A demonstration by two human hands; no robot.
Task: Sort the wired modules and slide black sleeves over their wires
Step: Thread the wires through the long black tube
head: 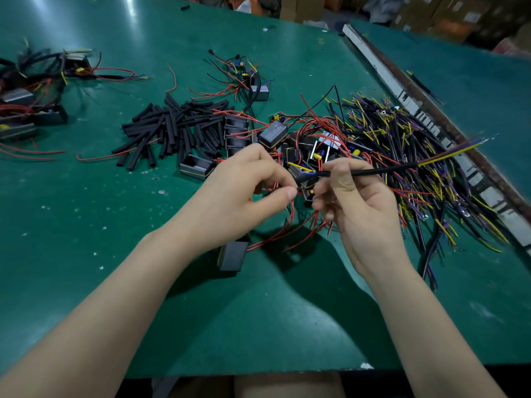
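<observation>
My left hand [244, 188] pinches a small wired module [300, 175] above the green table, its red wires hanging below. My right hand [353, 202] grips a thin black sleeve [373, 170] that covers the module's wire bundle; yellow, purple and blue wire ends [457, 149] stick out of the sleeve's far end, blurred. A heap of loose black sleeves [178, 127] lies left of centre. Several black modules with red wires [273, 133] lie just beyond my hands.
A big tangle of yellow, purple and black wires [402, 156] fills the right side. Finished modules [31, 104] lie far left, another small group [250, 79] at the back. One black casing [232, 255] sits under my left wrist. A metal rail [402, 96] borders the table's right edge.
</observation>
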